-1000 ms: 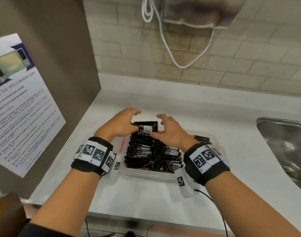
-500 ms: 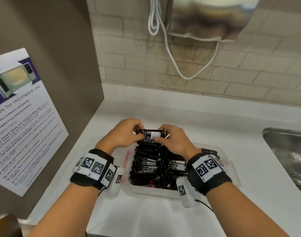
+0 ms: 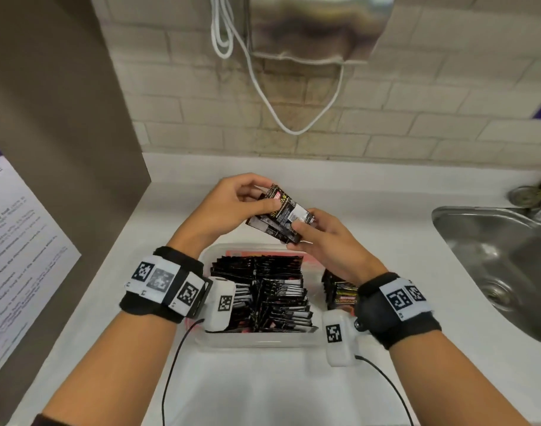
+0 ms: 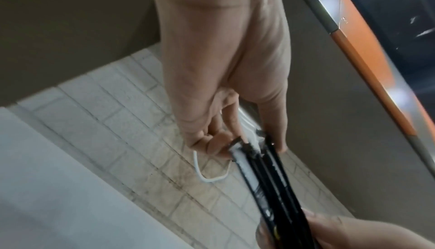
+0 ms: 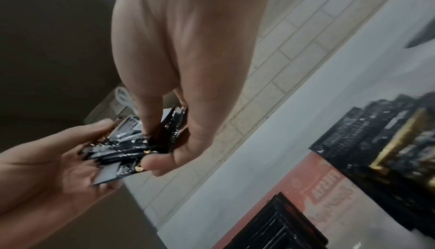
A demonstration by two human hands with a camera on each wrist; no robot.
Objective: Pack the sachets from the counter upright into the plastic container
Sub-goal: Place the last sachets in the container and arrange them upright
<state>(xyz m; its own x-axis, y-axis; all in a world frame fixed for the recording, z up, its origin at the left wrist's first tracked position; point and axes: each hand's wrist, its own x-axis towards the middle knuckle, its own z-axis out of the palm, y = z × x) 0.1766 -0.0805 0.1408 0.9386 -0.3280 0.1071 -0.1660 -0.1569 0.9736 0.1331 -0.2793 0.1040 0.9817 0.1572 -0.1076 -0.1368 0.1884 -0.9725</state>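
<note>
- Sachets (image 3: pixel 280 215), a small black bundle with gold lettering and white label patches, sit in our two hands above the far end of the plastic container (image 3: pixel 257 341).
- Our left hand (image 3: pixel 229 207) is raised over the white surface (image 3: pixel 263 392), thumb on the top face of the bundle and fingers curled round its far end.
- Our right hand (image 3: pixel 327 241) pinches the near end of the same bundle, thumb on top and fingers underneath.
- In the left wrist view the bundle (image 4: pixel 263 175) shows edge-on as several thin black packets pressed together.
- The container is clear plastic and holds rows of black sachets (image 3: pixel 272 293) standing on edge; a further stack (image 3: pixel 340 290) stands at its right side.
- We cannot count the packets in the bundle: the right wrist view is blurred and fingers cover part of it (image 5: pixel 132 141).
- Our wrist bands hide the container's near corners.
</note>
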